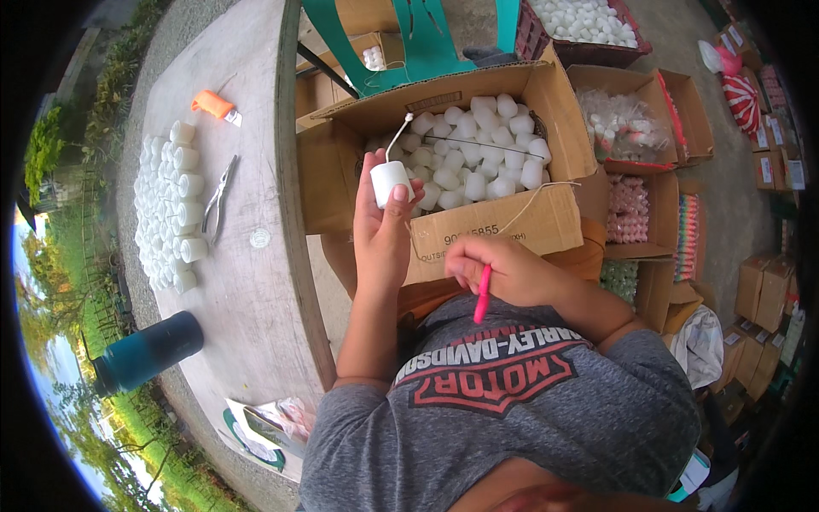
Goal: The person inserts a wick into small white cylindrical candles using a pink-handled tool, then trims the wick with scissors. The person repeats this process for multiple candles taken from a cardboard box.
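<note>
White candle [391, 186] is sitting over an open carton [503, 224], the left hand [383, 224] pinching it, the right hand [497, 268] curling around a pink item [483, 299]; a pale table [264, 128] is standing left, bearing white cylinders [162, 209]; loose ones [485, 147] are filling the carton

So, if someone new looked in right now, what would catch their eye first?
Probably the open cardboard box in front of the person, heaped with white cylinders. Next, the left hand holding up one white piece with a pale cord rising from its top, and the bright pink item at the right hand. On the table at left, a teal bottle lies on its side.
</note>
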Available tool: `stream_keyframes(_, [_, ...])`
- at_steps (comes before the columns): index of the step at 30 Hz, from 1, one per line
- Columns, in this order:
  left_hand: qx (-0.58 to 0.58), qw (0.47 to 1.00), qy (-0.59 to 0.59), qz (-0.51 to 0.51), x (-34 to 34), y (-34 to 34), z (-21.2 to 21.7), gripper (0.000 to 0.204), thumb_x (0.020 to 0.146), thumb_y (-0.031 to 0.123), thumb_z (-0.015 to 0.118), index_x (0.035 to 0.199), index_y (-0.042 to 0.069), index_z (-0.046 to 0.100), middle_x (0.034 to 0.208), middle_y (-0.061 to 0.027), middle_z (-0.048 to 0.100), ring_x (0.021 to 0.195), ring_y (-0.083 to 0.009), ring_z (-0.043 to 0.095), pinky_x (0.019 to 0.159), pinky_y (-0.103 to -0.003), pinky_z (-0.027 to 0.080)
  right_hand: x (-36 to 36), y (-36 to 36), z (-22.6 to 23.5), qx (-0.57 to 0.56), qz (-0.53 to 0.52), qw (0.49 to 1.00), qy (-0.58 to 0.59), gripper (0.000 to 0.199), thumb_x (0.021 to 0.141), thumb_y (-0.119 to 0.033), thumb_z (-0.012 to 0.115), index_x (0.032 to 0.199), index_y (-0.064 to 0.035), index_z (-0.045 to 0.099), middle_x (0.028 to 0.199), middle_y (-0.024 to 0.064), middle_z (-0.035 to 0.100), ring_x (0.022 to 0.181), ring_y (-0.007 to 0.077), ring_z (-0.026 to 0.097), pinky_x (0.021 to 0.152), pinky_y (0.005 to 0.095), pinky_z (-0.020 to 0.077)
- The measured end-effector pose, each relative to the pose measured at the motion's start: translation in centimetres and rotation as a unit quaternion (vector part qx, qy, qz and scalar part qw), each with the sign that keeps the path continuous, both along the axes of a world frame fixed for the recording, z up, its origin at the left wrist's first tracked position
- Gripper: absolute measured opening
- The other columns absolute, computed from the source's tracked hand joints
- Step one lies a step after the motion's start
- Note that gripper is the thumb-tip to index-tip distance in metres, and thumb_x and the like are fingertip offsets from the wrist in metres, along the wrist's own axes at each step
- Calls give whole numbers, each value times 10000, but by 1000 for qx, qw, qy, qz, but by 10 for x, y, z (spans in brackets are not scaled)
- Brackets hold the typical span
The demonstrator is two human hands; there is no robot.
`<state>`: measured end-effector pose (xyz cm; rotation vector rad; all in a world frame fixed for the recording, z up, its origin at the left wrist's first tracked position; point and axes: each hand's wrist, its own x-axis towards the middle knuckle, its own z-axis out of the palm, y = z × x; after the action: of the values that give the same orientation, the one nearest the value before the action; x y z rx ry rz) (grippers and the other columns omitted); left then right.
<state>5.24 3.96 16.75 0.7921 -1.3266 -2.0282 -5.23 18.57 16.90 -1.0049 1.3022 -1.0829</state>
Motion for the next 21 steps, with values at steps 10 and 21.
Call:
stream_keyframes(10, [-36, 992, 85, 84, -5, -5, -6, 554, 952, 166, 514, 1410, 28, 235, 1352, -139, 415, 1060, -275, 565, 922, -361, 479, 12, -1, 5, -19, -6, 984, 175, 132, 870, -136, 529, 969, -64, 577, 847, 147, 660, 765, 308, 646, 651, 388, 499])
stream_keyframes(21, [-35, 930, -90, -355, 12, -5, -14, 251, 944, 253, 498, 1052, 31, 456, 899, -77, 523, 763, -132, 564, 570, -267, 518, -59, 14, 7, -86, -245, 909, 327, 248, 780, -19, 587, 1024, -68, 579, 763, 91, 581, 710, 267, 621, 601, 354, 478])
